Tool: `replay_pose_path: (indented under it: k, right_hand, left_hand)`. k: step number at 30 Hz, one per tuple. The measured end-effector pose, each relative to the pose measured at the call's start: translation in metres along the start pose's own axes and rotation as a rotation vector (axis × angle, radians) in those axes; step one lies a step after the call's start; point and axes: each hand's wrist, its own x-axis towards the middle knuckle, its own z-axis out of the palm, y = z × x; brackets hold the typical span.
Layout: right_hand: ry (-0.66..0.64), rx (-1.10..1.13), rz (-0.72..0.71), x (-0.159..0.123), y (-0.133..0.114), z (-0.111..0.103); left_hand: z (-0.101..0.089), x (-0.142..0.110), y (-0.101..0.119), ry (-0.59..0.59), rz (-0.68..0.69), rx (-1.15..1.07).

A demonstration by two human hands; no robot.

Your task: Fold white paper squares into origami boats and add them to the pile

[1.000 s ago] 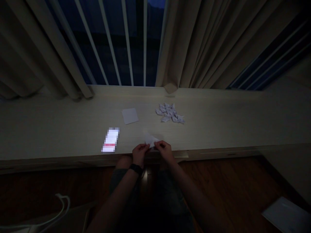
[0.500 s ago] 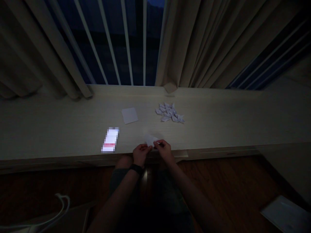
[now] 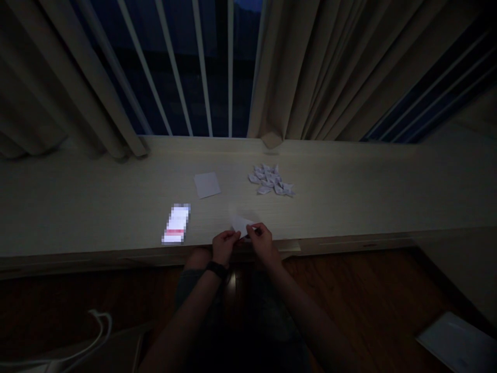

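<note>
Between my two hands is a small folded piece of white paper (image 3: pixel 241 225), just above the near edge of the light wooden ledge (image 3: pixel 341 212). My left hand (image 3: pixel 224 247), with a dark band at the wrist, pinches its lower left part. On the right side my right hand (image 3: pixel 261 241) grips it between thumb and fingers. A pile of several small folded paper pieces (image 3: pixel 269 180) lies farther back, to the right. A flat square of paper (image 3: pixel 207 185) rests to the left of that pile. Dim light hides the fold details.
A lit phone (image 3: pixel 176 224), its screen blurred out, lies left of my hands. Beige curtains (image 3: pixel 303 72) and a window with white bars (image 3: pixel 202 67) stand behind the ledge. Below are a white cable (image 3: pixel 101 326) at left and a pale flat object (image 3: pixel 460 339) at right.
The fingers of both hands have shifted slightly on the folded paper, and the paper's angle differs a little. The pile, the square sheet and the phone have stayed in place.
</note>
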Motion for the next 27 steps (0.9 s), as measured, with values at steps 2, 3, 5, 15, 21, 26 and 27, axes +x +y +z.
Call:
replay_pose_path:
  k: [2,3,5,15,21,26,27]
  right_hand:
    - [0.019,0.007,-0.020,0.003,0.002,0.002]
    - [0.027,0.008,-0.029,0.004,0.003,0.003]
    - [0.036,0.011,-0.041,0.007,0.007,0.004]
    - [0.017,0.029,-0.061,0.008,0.009,0.004]
    - [0.015,0.059,-0.055,0.009,0.007,0.005]
    - [-0.033,0.271,0.005,0.002,-0.001,0.009]
    - [-0.040,0.300,0.032,-0.001,-0.004,0.008]
  left_hand:
    - [0.001,-0.002,0.001,0.011,-0.006,-0.012]
    - [0.002,-0.003,0.001,0.013,-0.010,-0.016]
    - [0.002,-0.004,0.001,0.009,-0.018,-0.005]
    - [0.001,-0.003,-0.002,0.000,-0.044,-0.017]
    - [0.001,-0.005,0.001,-0.047,-0.078,-0.071]
    - [0.004,-0.005,-0.001,0.029,-0.001,-0.037]
    - [0.005,-0.005,-0.001,0.046,0.017,-0.032]
